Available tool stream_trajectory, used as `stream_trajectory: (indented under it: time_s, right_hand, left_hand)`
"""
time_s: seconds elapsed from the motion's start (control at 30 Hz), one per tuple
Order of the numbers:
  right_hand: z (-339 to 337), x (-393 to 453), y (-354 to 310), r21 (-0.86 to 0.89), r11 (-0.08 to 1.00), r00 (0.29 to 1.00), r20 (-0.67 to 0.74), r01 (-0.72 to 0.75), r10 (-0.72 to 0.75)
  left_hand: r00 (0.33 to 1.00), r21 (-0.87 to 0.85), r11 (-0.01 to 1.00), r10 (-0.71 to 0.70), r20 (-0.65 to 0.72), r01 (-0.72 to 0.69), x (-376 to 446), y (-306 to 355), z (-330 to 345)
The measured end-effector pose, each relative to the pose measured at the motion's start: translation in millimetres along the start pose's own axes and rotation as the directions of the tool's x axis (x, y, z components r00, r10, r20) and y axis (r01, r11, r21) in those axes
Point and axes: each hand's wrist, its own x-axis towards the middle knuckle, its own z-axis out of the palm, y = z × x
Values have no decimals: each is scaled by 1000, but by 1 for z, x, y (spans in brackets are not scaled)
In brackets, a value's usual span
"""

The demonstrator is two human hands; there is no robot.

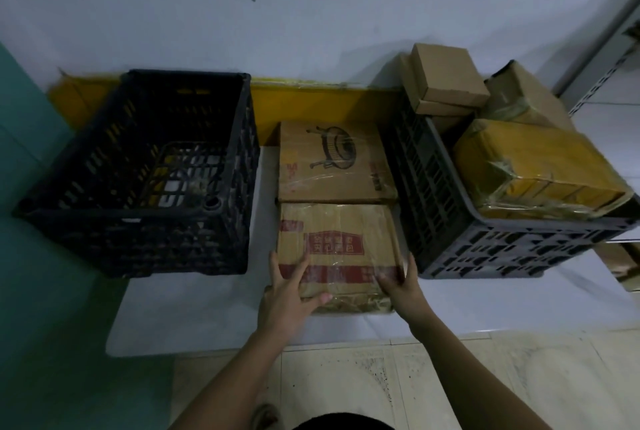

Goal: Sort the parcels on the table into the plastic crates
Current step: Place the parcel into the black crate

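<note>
Two cardboard parcels lie between two crates on the white table point(194, 308). The near parcel point(339, 239) is brown with red print and clear tape. My left hand point(289, 286) grips its front left corner, fingers on top and thumb along the front edge. At its front right corner my right hand point(398, 279) holds the side. Behind it lies a second parcel point(334, 161) with a drawn wok. The black crate point(145, 170) on the left holds no parcels. The grey crate point(485, 222) on the right is piled with several parcels, a yellow-taped one point(533, 166) in front.
A yellow strip point(311, 100) runs along the pale wall behind the crates. A metal shelf frame point(602, 73) stands at the far right. Tiled floor point(450, 377) shows below the table's front edge. Another box point(620, 263) sits low behind the grey crate.
</note>
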Motion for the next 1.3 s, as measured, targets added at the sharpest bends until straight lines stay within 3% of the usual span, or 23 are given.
stream_trajectory:
  time_s: [0.07,0.23,0.3,0.37,0.5,0.6,0.7,0.8,0.93,1.0,1.07,1.13,1.2,1.23,1.3]
  right_hand:
    - [-2,2,6,11,999,999,-20,-45,46]
    - [-4,-5,3,-18,1000,1000,3,12,-12]
    - [-7,-7,1,-65,997,999,-40,35,-37]
    - [-10,-10,-4,-112,990,993,-72,84,-92]
    - [-17,-24,-21,-193,950,966,-39,244,-256]
    - [-14,-34,-35,-420,830,904,-52,366,-424]
    - [4,-46,-51,-621,694,862,-58,365,-504]
    - [26,-55,-62,-727,587,832,-39,356,-553]
    - [45,-65,-71,-768,385,740,166,511,-652]
    - [48,-66,-76,-678,432,709,188,594,-680]
    - [50,-60,-78,-575,582,745,74,575,-663]
    - [49,-52,-82,-415,792,862,-36,448,-506]
    - [50,-49,-88,-161,956,969,35,247,-245]
    - [51,-48,-90,-92,980,982,87,175,-167]
    - [53,-48,-91,-75,984,983,94,164,-157]
  left_hand:
    - [1000,-45,999,-18,9,19,-2,3,-1]
    - [996,-256,963,-81,33,87,-5,8,-12]
    - [986,-442,883,-163,27,158,-7,10,-17]
    - [980,-610,779,-198,-22,144,-10,8,-16]
    - [975,-675,716,-222,20,177,-19,9,-6]
    - [976,-567,802,-219,15,189,-20,21,-2]
    - [984,-394,909,-173,-53,138,-18,51,-13]
    - [986,-461,882,-146,-77,95,-20,90,-38]
    - [992,-628,777,-104,-66,40,-27,122,-70]
    - [990,-686,726,-126,-57,52,-30,120,-82]
    - [992,-750,658,-128,-18,72,-34,110,-90]
    - [994,-773,630,-111,3,73,-38,104,-92]
    - [995,-782,620,-104,-10,57,-40,101,-91]
    - [993,-784,618,-115,-16,59,-40,101,-90]
    - [986,-772,630,-165,-33,79,-38,100,-92]
